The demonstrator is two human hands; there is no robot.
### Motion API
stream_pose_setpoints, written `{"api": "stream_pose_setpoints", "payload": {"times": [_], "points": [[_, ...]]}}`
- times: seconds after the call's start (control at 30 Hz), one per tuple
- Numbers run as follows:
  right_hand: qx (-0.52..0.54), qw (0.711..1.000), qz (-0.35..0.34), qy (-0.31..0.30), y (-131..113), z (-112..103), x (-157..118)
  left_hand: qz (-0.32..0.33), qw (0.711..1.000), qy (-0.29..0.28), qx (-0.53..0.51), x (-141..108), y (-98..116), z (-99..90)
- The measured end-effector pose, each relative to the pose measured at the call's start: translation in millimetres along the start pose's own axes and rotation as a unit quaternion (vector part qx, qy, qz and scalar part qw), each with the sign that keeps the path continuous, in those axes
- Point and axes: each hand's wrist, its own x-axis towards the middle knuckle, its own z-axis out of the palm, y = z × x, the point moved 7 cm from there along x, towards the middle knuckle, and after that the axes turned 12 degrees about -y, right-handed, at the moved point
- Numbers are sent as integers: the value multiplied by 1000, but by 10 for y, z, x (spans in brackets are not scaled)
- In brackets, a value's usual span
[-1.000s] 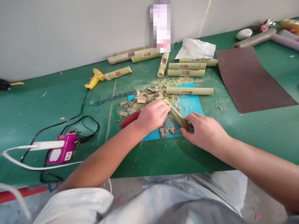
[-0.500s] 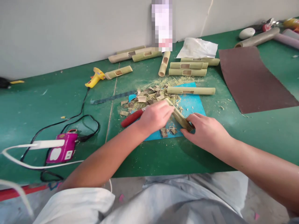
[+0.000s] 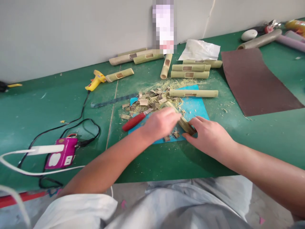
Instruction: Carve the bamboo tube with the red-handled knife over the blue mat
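A pale green bamboo tube (image 3: 184, 124) lies slanted over a blue sheet (image 3: 195, 106), its near end towards me. My right hand (image 3: 209, 133) grips that near end between thumb and fingers. Curled over the middle of the tube is my left hand (image 3: 162, 122), slightly blurred; its fingertips press together, and whatever they pinch is hidden. Left of this hand lies a red-handled knife (image 3: 134, 121), its blade towards a heap of bamboo chips and shavings (image 3: 152, 100). Just beyond the hands, another bamboo tube (image 3: 202, 93) with a rectangular cutout rests on the sheet.
Several cut bamboo tubes (image 3: 190, 74) lie farther back, near a white paper (image 3: 200, 50). A brown sheet (image 3: 254, 82) covers the right side. On the left are a yellow glue gun (image 3: 95, 80), its black cord and a purple power socket (image 3: 60, 152).
My left hand has slid along the bamboo tube towards my right hand, uncovering more of its far end and the knife blade. My right hand keeps its grip.
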Motion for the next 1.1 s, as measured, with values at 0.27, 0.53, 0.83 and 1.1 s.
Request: {"api": "stream_pose_setpoints", "payload": {"times": [0.27, 0.53, 0.83, 1.1], "points": [[0, 1000, 1, 1, 18, -4, 3, -183, 965, 106, -154, -45, -430, -226], [10, 1000, 10, -20, 24, -16, 5, -294, 863, 92, -401, -91, -512, -22], [15, 1000, 8, -19, 22, -12, 13, -245, 884, 116, -382, -97, -465, -45], [18, 1000, 3, -22, 28, -10, 5, -159, 956, 119, -216, -68, -354, -127]]}}
